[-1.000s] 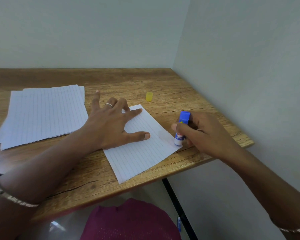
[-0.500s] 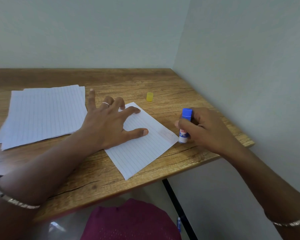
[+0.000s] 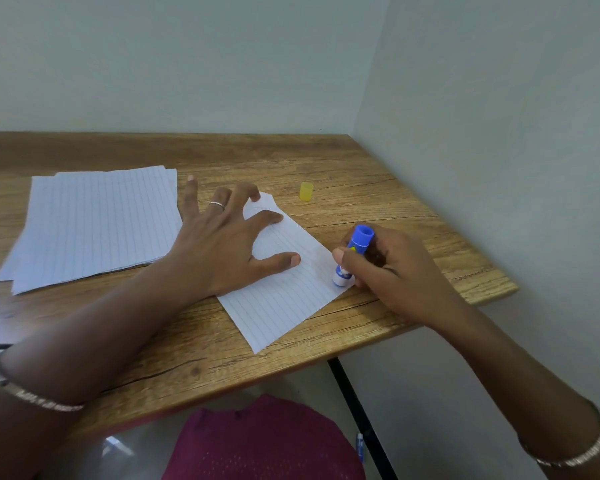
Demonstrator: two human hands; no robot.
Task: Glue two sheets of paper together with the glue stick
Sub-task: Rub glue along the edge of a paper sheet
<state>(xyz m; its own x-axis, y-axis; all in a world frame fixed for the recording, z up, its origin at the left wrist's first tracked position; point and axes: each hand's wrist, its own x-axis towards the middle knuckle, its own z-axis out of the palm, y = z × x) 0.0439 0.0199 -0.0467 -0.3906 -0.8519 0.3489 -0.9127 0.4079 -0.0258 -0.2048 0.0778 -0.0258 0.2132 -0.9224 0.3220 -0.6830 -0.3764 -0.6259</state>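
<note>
Your left hand (image 3: 222, 247) lies spread on the lined sheet (image 3: 284, 306), pinning it to the table (image 3: 378, 174). Your right hand (image 3: 395, 271) grips the blue glue stick (image 3: 352, 258), tip down at the sheet's right edge. That close to the edge, a stroke may smear glue onto the wood or crease the paper. Red print on the stick's label is too blurred to read.

Blue-and-white glue stick (image 3: 360, 241), yellow cap (image 3: 306, 191), white lined sheet (image 3: 284, 299), wood-grain table (image 3: 361, 174).
</note>
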